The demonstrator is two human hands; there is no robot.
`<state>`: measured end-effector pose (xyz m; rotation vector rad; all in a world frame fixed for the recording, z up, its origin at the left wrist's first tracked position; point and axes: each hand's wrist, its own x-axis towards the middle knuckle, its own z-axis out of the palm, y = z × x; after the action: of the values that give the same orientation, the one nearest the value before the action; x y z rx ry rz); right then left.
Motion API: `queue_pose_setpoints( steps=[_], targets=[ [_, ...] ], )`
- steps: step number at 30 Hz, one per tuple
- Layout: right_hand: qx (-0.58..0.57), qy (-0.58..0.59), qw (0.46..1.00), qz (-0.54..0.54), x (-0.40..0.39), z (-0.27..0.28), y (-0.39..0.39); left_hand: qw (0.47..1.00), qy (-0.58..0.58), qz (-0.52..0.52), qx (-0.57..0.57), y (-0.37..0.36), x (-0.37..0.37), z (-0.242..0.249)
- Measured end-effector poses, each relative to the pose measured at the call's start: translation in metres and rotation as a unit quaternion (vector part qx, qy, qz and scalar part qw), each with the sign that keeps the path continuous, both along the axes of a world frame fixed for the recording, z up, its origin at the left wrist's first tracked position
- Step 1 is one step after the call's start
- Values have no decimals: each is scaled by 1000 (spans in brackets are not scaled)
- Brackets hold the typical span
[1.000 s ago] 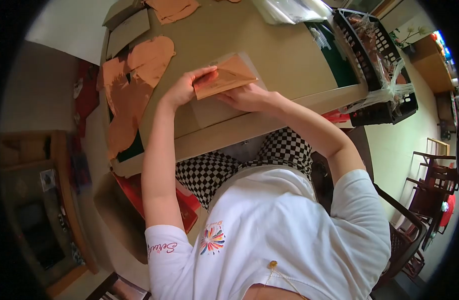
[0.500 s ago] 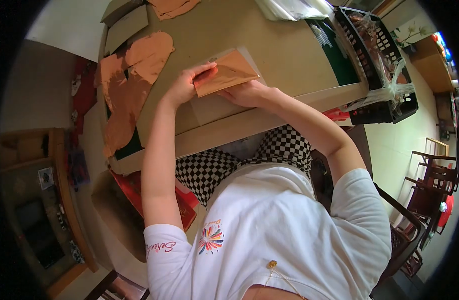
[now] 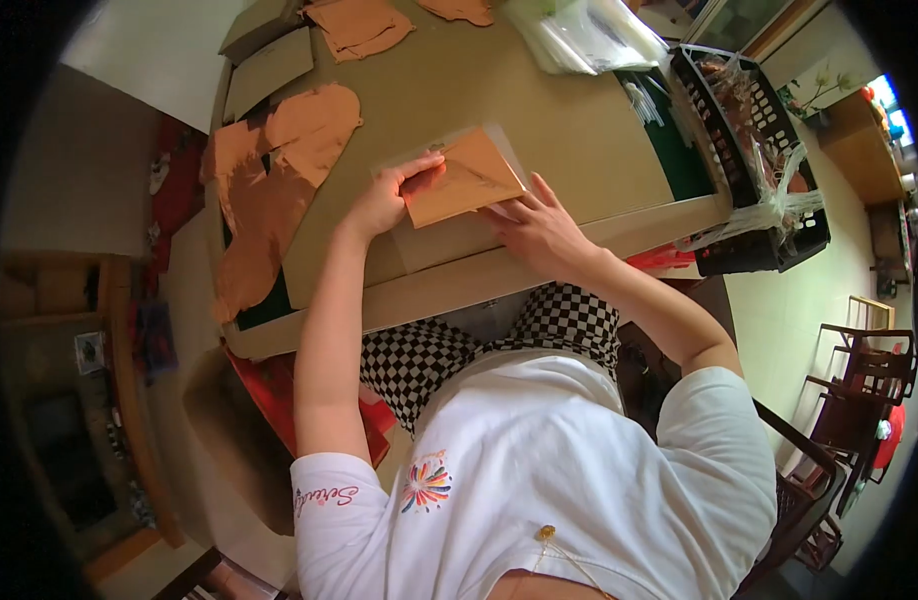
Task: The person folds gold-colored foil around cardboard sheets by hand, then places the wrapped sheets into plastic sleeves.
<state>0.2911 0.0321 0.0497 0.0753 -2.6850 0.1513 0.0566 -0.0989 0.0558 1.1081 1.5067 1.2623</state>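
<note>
An orange-brown folded piece [image 3: 466,182], flat and roughly rectangular, is held just above the near part of the table. My left hand [image 3: 384,200] grips its left edge, thumb on top and fingers underneath. At its lower right corner is my right hand [image 3: 539,228], fingers apart, with some fingertips at or under the near edge. Beneath the piece, a clear plastic sheet [image 3: 501,140] lies on the brown tabletop. More orange-brown pieces [image 3: 314,120] lie overlapping on the left side of the table.
Further orange-brown pieces [image 3: 357,25] lie at the far edge, near a cardboard box [image 3: 269,72]. Clear plastic bags [image 3: 589,35] are piled at the far right. A black basket [image 3: 717,120] with wrapped items hangs at the table's right side.
My right hand has drawn back from beneath the folded piece toward its near right corner, and its fingers have spread. My left hand keeps its hold. The view has shifted slightly.
</note>
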Motion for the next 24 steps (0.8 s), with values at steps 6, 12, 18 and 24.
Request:
queue_pose_setpoints(
  steps=[6, 12, 18, 24],
  targets=[
    [-173, -106, 975, -95, 18, 35, 39, 999, 1, -22, 30, -2, -7, -17],
    [-245, 96, 965, 7, -51, 32, 39, 997, 27, -39, 62, -4, -10, -28],
    [-122, -6, 992, -20, -86, -13, 11, 994, 109, 3, -25, -6, 1, -12],
    [-91, -64, 993, -40, -78, -1, 0, 980, 188, 62, 37, -15, 11, -9]
  ],
)
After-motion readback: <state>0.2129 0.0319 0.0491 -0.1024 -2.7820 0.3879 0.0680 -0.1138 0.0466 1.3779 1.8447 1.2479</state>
